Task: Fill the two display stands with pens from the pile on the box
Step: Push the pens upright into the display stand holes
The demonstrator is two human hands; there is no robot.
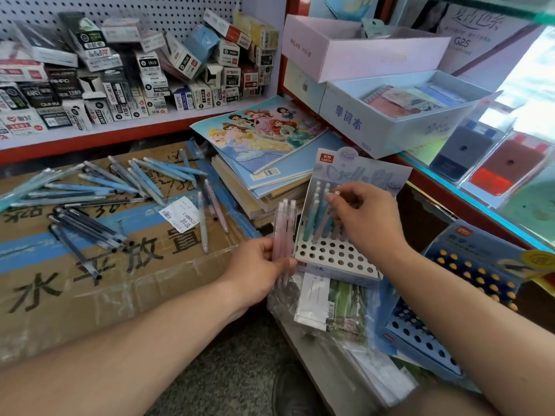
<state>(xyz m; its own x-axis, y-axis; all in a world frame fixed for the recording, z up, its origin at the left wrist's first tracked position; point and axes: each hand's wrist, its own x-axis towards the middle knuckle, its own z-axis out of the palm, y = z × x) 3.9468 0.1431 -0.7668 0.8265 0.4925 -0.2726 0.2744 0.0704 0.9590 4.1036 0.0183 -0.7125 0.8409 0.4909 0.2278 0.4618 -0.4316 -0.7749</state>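
A small part of the task is judged done. In the white stand (336, 259), just right of centre, only the back rows are occupied by a few blue and pink pens; the front rows of holes are seen empty. The blue stand (420, 334), at lower right, is seen with no pens in it. Many pens are left in the pile (99, 190), spread flat across the box (75, 289) at left, their long axes mostly running left to right or diagonally.

A bundle of pink pens (284, 229) is gripped by the left hand (258, 265) just left of the white stand, long axes near vertical, blunt ends up. A single pen (322, 226) is pinched at its top by the right hand (366, 217), leaned with its top toward upper right and its tip down among the back holes.
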